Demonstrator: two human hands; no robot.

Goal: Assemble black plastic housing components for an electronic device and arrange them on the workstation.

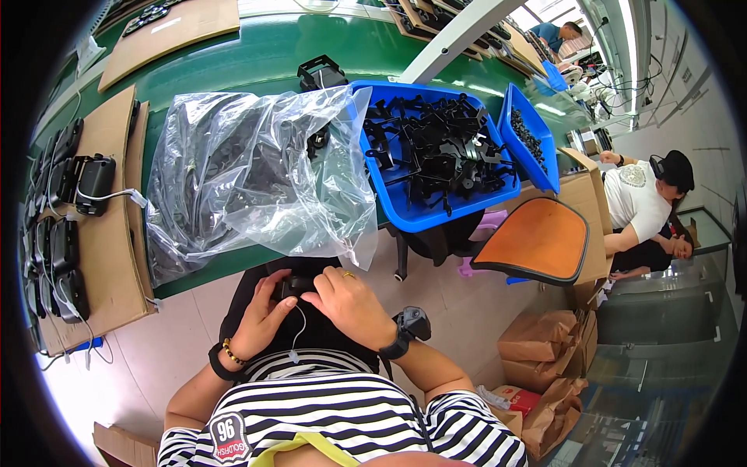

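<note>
Holding a small black part (294,286) at lower centre with both our left hand (261,319) and right hand (350,303) clasped on it, we judge assembly ongoing: finished units (62,233) line the left cardboard, while the blue bin (436,214) remains full.

Both forearms bend inward, left hand (261,317) and right hand (350,305) close together, fingers curled.
</note>
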